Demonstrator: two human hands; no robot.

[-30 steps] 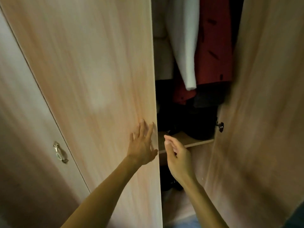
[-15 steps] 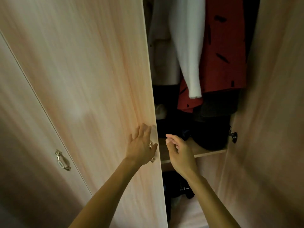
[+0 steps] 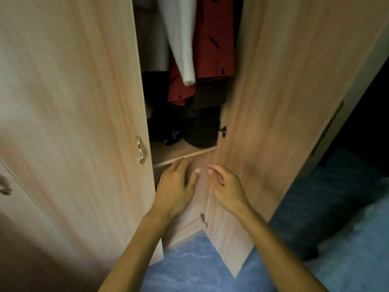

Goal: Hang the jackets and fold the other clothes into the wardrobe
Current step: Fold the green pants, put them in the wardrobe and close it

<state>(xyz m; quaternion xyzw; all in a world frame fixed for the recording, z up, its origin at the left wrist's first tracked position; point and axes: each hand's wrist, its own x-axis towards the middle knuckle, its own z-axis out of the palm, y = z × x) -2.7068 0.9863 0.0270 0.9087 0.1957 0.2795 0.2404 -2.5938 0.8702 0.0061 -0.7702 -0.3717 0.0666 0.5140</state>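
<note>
Jackets (image 3: 212,39) above hands (image 3: 197,186) (both empty)

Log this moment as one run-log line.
stage: at wardrobe | doors: ajar | left hand: empty, near shelf edge | right hand: empty, before right door | inside: red garment hanging

I see a blue floor (image 3: 210,268), dim warm light, and darkness to the right beyond a pale panel (image 3: 345,114); motion blurs the edges.
</note>
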